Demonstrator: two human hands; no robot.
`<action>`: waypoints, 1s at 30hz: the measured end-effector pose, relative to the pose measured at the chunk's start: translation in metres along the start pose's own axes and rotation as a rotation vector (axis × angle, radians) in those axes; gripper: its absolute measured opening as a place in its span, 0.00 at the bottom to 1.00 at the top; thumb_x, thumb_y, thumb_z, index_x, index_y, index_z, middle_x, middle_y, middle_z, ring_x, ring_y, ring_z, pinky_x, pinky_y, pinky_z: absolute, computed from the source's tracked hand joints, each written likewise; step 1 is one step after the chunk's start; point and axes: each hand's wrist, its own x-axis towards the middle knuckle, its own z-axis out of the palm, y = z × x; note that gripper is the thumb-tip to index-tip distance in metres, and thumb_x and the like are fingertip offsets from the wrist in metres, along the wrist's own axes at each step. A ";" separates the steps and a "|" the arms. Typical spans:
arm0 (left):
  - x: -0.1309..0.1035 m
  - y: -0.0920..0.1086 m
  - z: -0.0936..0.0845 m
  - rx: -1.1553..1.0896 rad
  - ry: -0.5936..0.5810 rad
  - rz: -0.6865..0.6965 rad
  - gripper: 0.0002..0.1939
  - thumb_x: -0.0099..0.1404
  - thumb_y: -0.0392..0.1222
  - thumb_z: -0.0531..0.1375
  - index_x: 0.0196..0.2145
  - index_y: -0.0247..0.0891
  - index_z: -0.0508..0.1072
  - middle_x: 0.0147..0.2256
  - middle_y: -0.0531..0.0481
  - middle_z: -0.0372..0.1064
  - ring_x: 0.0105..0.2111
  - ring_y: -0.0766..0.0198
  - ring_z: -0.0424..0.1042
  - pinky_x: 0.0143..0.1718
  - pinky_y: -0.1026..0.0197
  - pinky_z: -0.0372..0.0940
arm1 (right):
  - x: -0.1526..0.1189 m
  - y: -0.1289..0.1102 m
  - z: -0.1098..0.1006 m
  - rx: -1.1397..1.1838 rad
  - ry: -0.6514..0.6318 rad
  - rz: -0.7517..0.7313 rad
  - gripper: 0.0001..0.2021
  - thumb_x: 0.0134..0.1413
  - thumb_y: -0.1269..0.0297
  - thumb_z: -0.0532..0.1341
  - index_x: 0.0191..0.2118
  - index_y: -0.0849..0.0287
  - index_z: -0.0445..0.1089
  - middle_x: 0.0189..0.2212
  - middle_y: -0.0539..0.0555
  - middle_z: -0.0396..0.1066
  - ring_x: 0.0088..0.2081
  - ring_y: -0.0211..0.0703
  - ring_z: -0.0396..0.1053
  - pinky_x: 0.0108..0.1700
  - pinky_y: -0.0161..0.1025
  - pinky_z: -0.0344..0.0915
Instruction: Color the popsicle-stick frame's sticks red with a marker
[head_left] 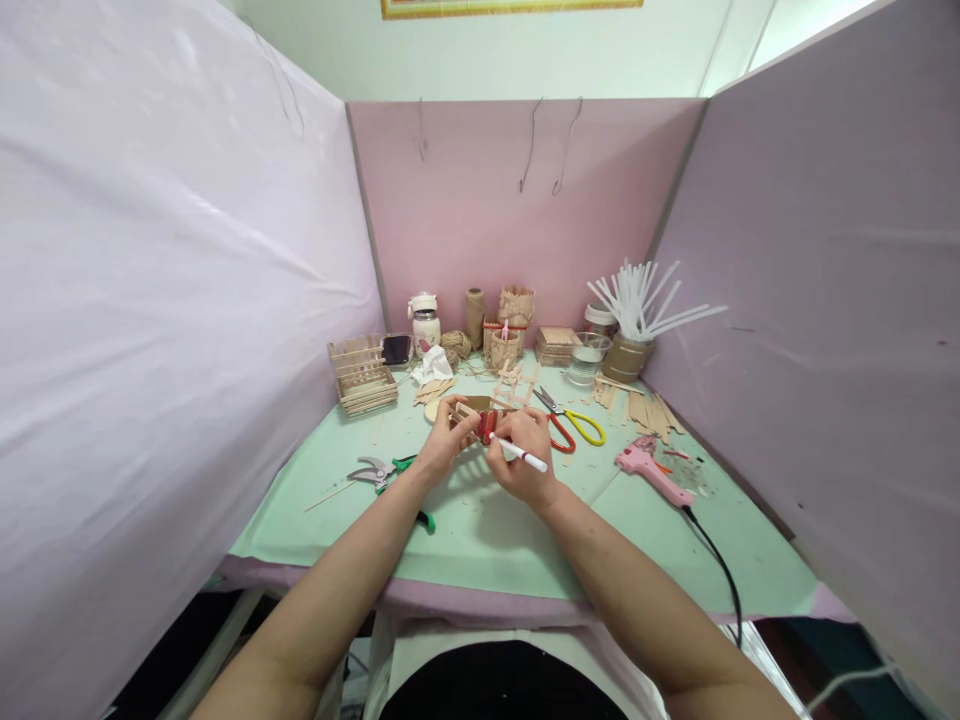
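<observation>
Near the middle of the green table, my left hand (445, 436) is closed on the left side of a small wooden stick piece (487, 426) with red-coloured parts. My right hand (527, 452) pinches a white marker (522, 455) with a dark red band, its tip end against the red part. The marker's rear end points down to the right. Part of the wooden piece is hidden by my fingers. Behind it stands a pale stick frame (515, 386). Scissors (576, 421) with red and yellow handles lie just right of my right hand.
Pruning shears (379, 470) lie beside my left forearm. At right are a pink glue gun (651, 470) with a black cable and loose sticks (651, 412). A stick basket (364, 388), jar (425, 322), water bowl (586, 360) and pot of white glue sticks (627, 357) stand farther back.
</observation>
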 end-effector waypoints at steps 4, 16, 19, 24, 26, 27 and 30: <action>0.000 0.001 0.001 -0.021 0.012 -0.007 0.33 0.50 0.55 0.73 0.45 0.46 0.61 0.37 0.58 0.64 0.36 0.69 0.71 0.37 0.65 0.68 | 0.000 -0.002 0.000 0.006 -0.030 -0.004 0.08 0.52 0.73 0.58 0.30 0.53 0.58 0.24 0.45 0.67 0.27 0.40 0.65 0.45 0.45 0.59; 0.002 -0.002 -0.001 -0.024 0.006 -0.011 0.32 0.52 0.56 0.72 0.46 0.47 0.60 0.38 0.58 0.64 0.36 0.68 0.72 0.38 0.63 0.69 | 0.000 0.000 0.002 -0.014 -0.015 -0.018 0.08 0.53 0.74 0.57 0.31 0.53 0.57 0.24 0.46 0.67 0.27 0.40 0.66 0.44 0.45 0.59; 0.002 -0.002 -0.002 -0.018 0.012 -0.010 0.32 0.52 0.56 0.72 0.46 0.47 0.60 0.38 0.58 0.64 0.35 0.69 0.71 0.38 0.64 0.68 | 0.000 -0.001 0.002 -0.011 -0.039 -0.031 0.09 0.52 0.73 0.57 0.29 0.53 0.56 0.22 0.44 0.64 0.25 0.39 0.63 0.43 0.45 0.59; 0.002 -0.002 -0.002 -0.018 0.008 -0.002 0.32 0.51 0.57 0.72 0.46 0.47 0.60 0.38 0.58 0.64 0.36 0.69 0.72 0.38 0.64 0.68 | -0.001 -0.001 0.002 -0.023 -0.025 -0.011 0.08 0.54 0.73 0.57 0.31 0.53 0.57 0.24 0.46 0.67 0.28 0.41 0.66 0.45 0.45 0.59; 0.002 -0.002 -0.002 -0.017 0.001 -0.001 0.32 0.52 0.57 0.72 0.46 0.47 0.60 0.38 0.58 0.64 0.36 0.69 0.72 0.38 0.64 0.68 | -0.001 -0.001 0.002 -0.026 -0.021 -0.004 0.08 0.54 0.73 0.57 0.31 0.53 0.58 0.25 0.47 0.68 0.29 0.41 0.67 0.45 0.46 0.59; 0.002 -0.002 -0.002 -0.016 0.003 -0.003 0.32 0.52 0.57 0.72 0.46 0.47 0.60 0.38 0.58 0.64 0.36 0.69 0.72 0.38 0.64 0.68 | -0.001 -0.001 0.002 -0.024 -0.027 -0.004 0.08 0.53 0.73 0.57 0.31 0.53 0.58 0.25 0.47 0.68 0.29 0.41 0.67 0.45 0.46 0.59; 0.002 -0.001 -0.001 -0.019 0.018 -0.010 0.32 0.52 0.56 0.72 0.46 0.47 0.60 0.38 0.58 0.64 0.36 0.69 0.72 0.38 0.64 0.68 | -0.001 -0.001 0.001 -0.015 -0.051 -0.010 0.09 0.52 0.73 0.58 0.30 0.53 0.57 0.23 0.45 0.65 0.26 0.40 0.64 0.45 0.46 0.59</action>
